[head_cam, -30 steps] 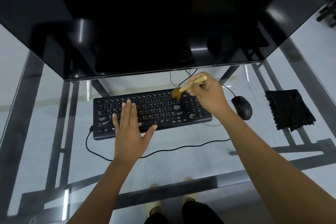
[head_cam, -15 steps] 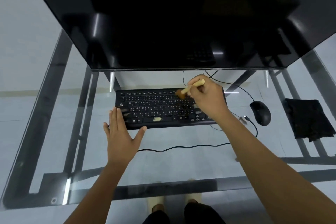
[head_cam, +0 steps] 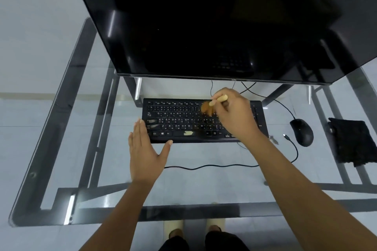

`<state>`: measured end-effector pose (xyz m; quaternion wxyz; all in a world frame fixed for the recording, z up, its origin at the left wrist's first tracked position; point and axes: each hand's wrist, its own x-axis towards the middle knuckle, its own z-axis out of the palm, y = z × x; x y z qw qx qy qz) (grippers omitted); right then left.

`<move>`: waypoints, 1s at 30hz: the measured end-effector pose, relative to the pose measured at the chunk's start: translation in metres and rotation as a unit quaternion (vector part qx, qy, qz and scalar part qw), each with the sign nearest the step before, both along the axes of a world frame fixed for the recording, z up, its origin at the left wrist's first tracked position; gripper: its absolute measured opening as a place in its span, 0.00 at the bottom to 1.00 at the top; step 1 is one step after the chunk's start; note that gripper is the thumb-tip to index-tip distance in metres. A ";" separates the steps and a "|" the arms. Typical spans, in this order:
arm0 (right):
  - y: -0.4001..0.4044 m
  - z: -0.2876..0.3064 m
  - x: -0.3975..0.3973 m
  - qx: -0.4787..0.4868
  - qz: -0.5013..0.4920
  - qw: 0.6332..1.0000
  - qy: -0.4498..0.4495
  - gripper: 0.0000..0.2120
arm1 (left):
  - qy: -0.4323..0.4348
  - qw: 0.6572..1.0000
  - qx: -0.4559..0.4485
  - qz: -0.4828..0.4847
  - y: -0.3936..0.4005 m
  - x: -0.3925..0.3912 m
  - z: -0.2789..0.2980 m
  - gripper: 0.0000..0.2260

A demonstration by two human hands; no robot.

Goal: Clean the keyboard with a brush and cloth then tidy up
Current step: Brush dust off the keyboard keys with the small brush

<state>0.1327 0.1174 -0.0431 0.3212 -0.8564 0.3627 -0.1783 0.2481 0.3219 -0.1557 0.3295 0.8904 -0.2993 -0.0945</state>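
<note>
A black keyboard (head_cam: 183,120) lies on the glass desk (head_cam: 61,128) below the monitor, with pale debris on its space bar and left keys. My right hand (head_cam: 234,114) grips a small brush (head_cam: 210,106) by its wooden handle, the brown bristles touching the keys in the upper middle. My left hand (head_cam: 145,149) lies flat with fingers together at the keyboard's front left corner, thumb against its front edge. A folded black cloth (head_cam: 350,142) lies at the far right of the desk.
A large dark monitor (head_cam: 224,22) overhangs the back of the desk. A black mouse (head_cam: 302,132) sits right of the keyboard, with a loose cable (head_cam: 204,167) and its plug end (head_cam: 285,136) in front. My feet show through the glass below.
My view has swung left, so everything sits further right in frame. My left hand slid off the keys to the keyboard's front left corner. The brush stays on the upper middle keys.
</note>
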 end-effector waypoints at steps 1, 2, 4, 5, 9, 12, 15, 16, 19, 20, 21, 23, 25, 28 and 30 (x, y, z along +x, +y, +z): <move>-0.001 0.001 0.002 0.018 -0.010 1.000 -0.017 0.03 | 0.016 1.000 -0.007 0.017 0.000 0.000 0.001 0.42; -0.001 0.002 0.004 0.059 -0.011 0.998 -0.005 0.04 | 0.027 0.999 -0.012 0.027 0.001 0.000 0.003 0.43; 0.001 0.002 0.008 0.096 0.022 0.994 0.055 0.05 | 0.026 0.999 -0.017 0.026 0.002 0.002 0.003 0.43; 0.001 0.000 0.010 0.073 0.027 0.995 0.064 0.05 | 0.024 0.999 -0.017 0.021 0.003 0.002 0.003 0.42; 0.003 0.007 0.024 0.009 -0.027 0.999 -0.030 0.06 | 0.037 0.999 -0.018 0.019 0.003 0.005 0.002 0.42; 0.013 0.010 0.035 0.184 0.025 0.982 0.022 0.03 | 0.035 0.999 -0.016 0.021 0.003 0.006 0.001 0.42; 0.016 0.005 0.042 0.072 0.015 0.996 0.048 0.04 | 0.042 0.999 -0.017 0.026 0.003 0.006 0.000 0.42; 0.016 0.007 0.044 0.041 -0.016 0.999 0.022 0.04 | 0.043 0.999 -0.020 0.027 0.003 0.006 0.001 0.41; 0.020 0.013 0.051 0.174 -0.028 0.984 -0.026 0.03 | 0.041 0.998 -0.029 0.029 0.002 0.009 0.002 0.42; 0.026 0.014 0.053 0.234 -0.004 0.972 -0.008 0.03 | 0.040 0.999 -0.025 0.027 0.002 0.011 0.001 0.43; 0.031 0.013 0.054 0.251 0.024 0.967 0.020 0.03 | 0.035 0.999 -0.017 0.022 0.003 0.013 0.000 0.45; 0.036 0.007 0.052 0.165 0.040 0.984 0.056 0.04 | 0.010 1.000 0.005 -0.004 0.005 0.019 0.000 0.47; 0.035 0.006 0.050 0.071 -0.004 0.997 0.032 0.05 | -0.012 0.999 0.020 -0.041 0.007 0.028 -0.001 0.47; 0.051 0.009 0.056 0.161 -0.032 0.986 -0.037 0.06 | -0.019 0.995 0.047 -0.080 0.012 0.039 -0.008 0.50; 0.074 0.003 0.066 0.260 0.015 0.965 -0.032 0.05 | -0.029 0.994 0.057 -0.087 0.015 0.041 -0.012 0.50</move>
